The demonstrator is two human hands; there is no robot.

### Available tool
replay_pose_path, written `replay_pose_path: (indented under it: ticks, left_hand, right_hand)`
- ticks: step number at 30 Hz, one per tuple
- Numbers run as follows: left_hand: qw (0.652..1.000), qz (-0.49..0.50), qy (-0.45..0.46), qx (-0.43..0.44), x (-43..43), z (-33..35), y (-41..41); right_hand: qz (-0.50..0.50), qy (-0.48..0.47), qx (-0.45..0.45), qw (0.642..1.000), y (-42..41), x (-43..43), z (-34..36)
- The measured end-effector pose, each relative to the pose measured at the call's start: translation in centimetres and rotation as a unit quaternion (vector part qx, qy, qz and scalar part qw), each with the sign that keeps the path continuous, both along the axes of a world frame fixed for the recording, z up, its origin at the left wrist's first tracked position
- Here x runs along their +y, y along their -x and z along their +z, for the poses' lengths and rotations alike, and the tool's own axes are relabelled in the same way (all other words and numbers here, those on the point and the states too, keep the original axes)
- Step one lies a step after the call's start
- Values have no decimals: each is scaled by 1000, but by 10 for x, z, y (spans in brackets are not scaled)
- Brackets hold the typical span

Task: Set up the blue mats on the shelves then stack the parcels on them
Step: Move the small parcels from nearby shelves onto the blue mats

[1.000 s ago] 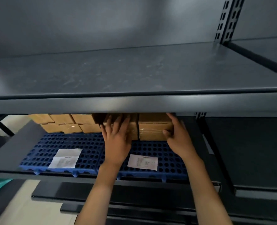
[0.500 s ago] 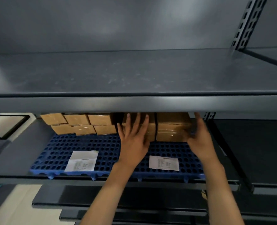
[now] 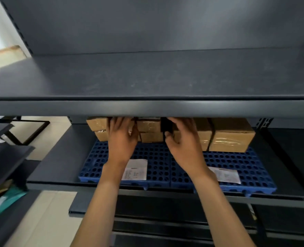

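Left hand (image 3: 121,139): fingers spread flat against the small stacked parcels (image 3: 148,130), pressing, not clamped. Right hand (image 3: 184,142): curled loosely beside the dark gap between stacks; whether it grips anything cannot be told. Step, by judgement: squaring up the parcel row; next move calls for closing that gap. Larger parcels (image 3: 231,138): brown cardboard, taped, glossy film. Blue mats (image 3: 236,163): rigid plastic grids with round holes, two side by side on the lower shelf (image 3: 62,157). Paper slips (image 3: 136,169): flat, white, printed. Upper shelf (image 3: 147,77): dark metal, bare.
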State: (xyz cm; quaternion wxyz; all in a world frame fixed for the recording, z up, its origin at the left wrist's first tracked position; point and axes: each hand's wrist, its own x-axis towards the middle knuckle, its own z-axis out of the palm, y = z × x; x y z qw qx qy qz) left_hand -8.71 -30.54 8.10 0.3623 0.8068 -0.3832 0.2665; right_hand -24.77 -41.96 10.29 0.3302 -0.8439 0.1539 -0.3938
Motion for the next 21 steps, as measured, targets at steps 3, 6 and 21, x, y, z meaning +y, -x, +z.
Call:
replay_pose_path:
  ticks: [3,6,21]
  left_hand:
    - [1000,9,-1,2,16,-4,-13]
    - [998,40,-45,23,29,-17,-24]
    - [983,96,-117,101,45,-20,-72]
  right_hand:
    - [30,19,14,999,-26,15,-3]
    - [28,50,63,996,-45,21,-10]
    - [-20,68,90,993,-87,15,-26]
